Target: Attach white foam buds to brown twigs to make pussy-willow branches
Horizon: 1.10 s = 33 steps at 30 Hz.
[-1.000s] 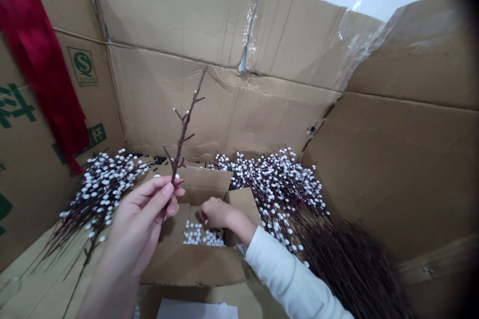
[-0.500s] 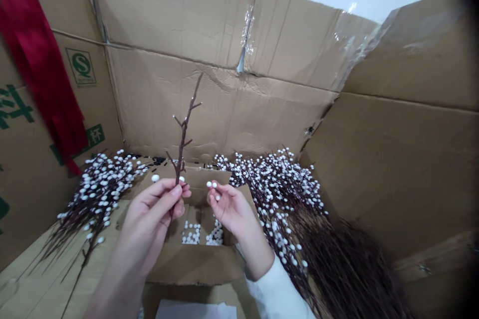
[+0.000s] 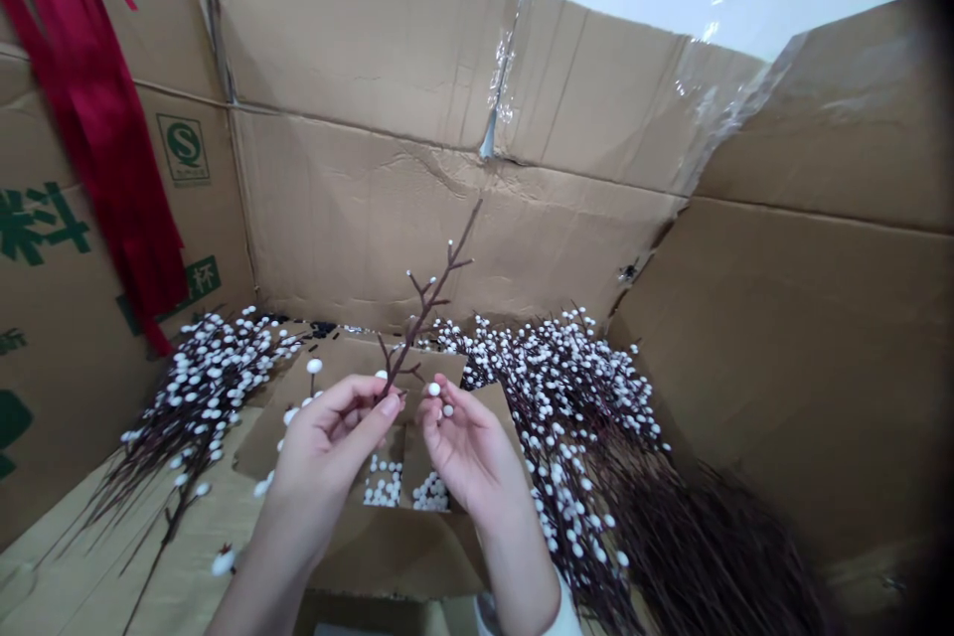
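My left hand [image 3: 339, 447] pinches a brown artificial branch [image 3: 426, 310] between thumb and fingers. Its bare upper twigs point up and to the right, several with small white tips. White berries on the branch's lower twigs show around and behind that hand. Close by on the right, my right hand [image 3: 469, 442] is closed on a few white foam berries [image 3: 434, 389], one of them pinched at the fingertips beside a side twig. I cannot tell whether that berry touches the twig. Below both hands, loose white berries [image 3: 383, 484] lie in a cardboard box [image 3: 402, 549].
Finished white-berry branches [image 3: 216, 358] lie in a bunch at left. More berry branches [image 3: 552, 388] are heaped at right, beside a pile of bare brown stems [image 3: 715, 537]. Cardboard walls [image 3: 373, 209] surround the work area; red ribbons [image 3: 111, 129] hang at left.
The branch has tilted to the right, and its lower berried part now shows left of my left hand. My right hand has come closer to the twigs with its berries.
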Available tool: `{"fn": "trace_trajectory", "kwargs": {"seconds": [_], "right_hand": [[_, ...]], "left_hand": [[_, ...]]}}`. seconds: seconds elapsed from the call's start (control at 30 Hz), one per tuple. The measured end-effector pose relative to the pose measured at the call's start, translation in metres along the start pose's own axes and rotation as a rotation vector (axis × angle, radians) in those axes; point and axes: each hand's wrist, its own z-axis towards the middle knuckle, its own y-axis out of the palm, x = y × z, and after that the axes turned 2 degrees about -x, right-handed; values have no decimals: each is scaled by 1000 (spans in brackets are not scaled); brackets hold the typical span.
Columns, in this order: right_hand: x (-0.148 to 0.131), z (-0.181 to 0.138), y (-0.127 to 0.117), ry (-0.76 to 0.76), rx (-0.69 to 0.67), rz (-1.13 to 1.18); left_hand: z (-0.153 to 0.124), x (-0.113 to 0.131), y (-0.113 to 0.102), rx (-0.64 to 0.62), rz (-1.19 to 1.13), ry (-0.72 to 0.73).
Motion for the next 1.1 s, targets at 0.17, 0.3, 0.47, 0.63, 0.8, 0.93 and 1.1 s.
{"fn": "trace_trajectory", "kwargs": {"seconds": [0.17, 0.3, 0.47, 0.63, 0.8, 0.93, 1.1], "right_hand": [[0, 3, -2, 13, 44, 34], [0, 0, 4, 18, 38, 39], [10, -13, 10, -157, -129, -107], [21, -28, 16, -318, -166, -270], [20, -31, 17, -334, -156, -241], [20, -28, 16, -319, -150, -231], [23, -29, 15, -337, -138, -207]], "left_hand": [[3, -1, 4, 28, 6, -24], [5, -6, 5, 24, 44, -41], [3, -14, 8, -3, 94, -31], [-3, -15, 14, -81, 122, 31], [-7, -15, 16, -141, 200, 142], [-9, -16, 14, -169, 253, 161], [-12, -18, 14, -128, 369, 231]]}}
